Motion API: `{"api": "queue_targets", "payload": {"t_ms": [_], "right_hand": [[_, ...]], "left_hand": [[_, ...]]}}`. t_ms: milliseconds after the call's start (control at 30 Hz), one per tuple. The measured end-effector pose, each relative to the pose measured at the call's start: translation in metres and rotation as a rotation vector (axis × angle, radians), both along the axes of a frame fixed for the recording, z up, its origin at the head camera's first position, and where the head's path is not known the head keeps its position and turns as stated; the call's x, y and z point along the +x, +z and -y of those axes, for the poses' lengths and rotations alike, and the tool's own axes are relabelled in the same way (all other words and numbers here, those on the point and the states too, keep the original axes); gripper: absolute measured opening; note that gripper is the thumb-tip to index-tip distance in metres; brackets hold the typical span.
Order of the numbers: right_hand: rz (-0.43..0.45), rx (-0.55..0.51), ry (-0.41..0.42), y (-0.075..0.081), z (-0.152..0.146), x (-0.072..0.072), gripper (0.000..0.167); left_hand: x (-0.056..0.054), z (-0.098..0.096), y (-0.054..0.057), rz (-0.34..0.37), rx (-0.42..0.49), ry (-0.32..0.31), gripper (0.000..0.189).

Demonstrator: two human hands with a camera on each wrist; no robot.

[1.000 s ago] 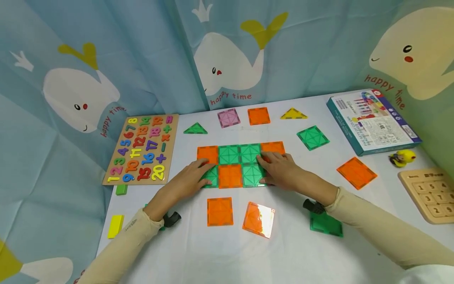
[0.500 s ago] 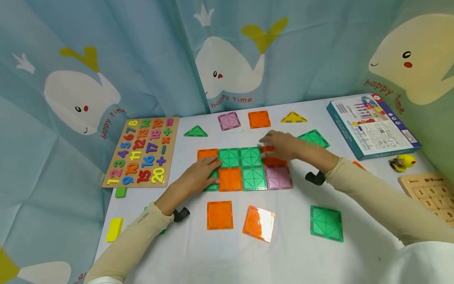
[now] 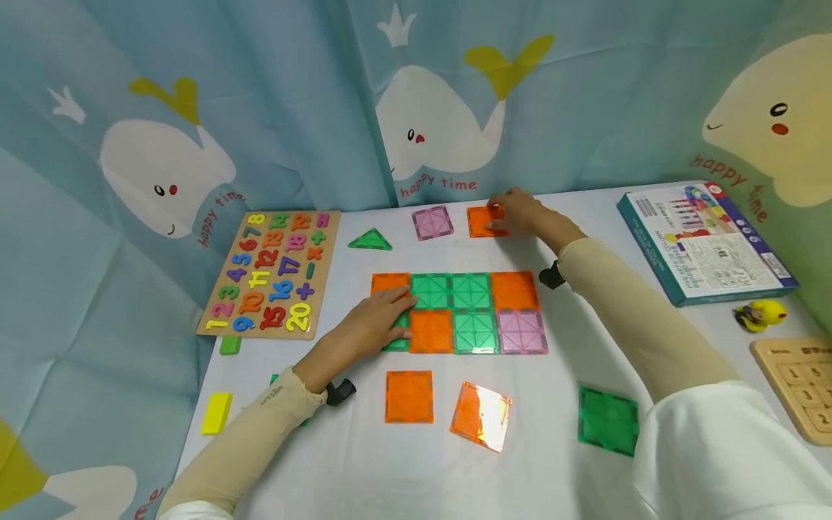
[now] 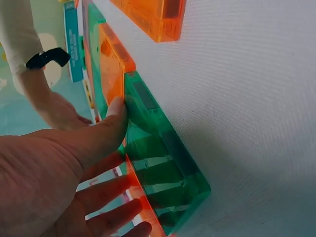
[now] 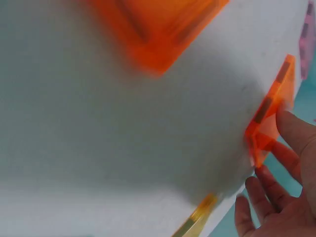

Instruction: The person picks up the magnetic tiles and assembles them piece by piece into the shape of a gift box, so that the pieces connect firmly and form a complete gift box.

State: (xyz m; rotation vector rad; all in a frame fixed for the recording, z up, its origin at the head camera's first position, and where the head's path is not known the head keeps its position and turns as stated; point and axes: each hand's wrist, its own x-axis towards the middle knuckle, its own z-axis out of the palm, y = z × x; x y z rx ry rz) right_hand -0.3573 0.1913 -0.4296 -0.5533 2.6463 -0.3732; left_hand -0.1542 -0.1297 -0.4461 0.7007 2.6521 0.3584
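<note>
Several see-through magnetic tiles form a two-row block on the white table. My left hand point(image 3: 373, 318) rests at its left end, fingers extended over an orange tile point(image 3: 388, 280) and the thumb along the edge of a green tile point(image 4: 158, 153). At the table's far side, my right hand point(image 3: 518, 209) is over the right part of a loose orange square tile point(image 3: 479, 222). In the right wrist view, the thumb lies on that tile and the index finger bends at its edge. A pink tile point(image 3: 522, 332) fills the block's near right corner.
Loose tiles lie around, among them a pink one point(image 3: 432, 222), a green triangle point(image 3: 370, 240), an orange pair in front and a green square point(image 3: 608, 420). A number board point(image 3: 321, 278) stands left; a box point(image 3: 708, 242), duck toy point(image 3: 760, 314) and wooden number tray point(image 3: 799, 383) are right.
My right hand has left the block's right end, uncovering the pink tile, and moved back to the loose orange tile. The left hand stays at the block's left end.
</note>
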Motion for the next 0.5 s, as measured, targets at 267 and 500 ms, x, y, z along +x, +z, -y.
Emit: {"api": "queue_targets", "payload": {"t_ms": [267, 500], "right_hand": [[0.000, -0.036, -0.027, -0.003, 0.013, 0.025, 0.053], [0.011, -0.002, 0.061, -0.005, 0.027, 0.052, 0.049]], "left_hand": [[0.000, -0.002, -0.001, 0.001, 0.002, 0.002, 0.073], [-0.001, 0.001, -0.002, -0.001, 0.011, -0.004, 0.073]]}}
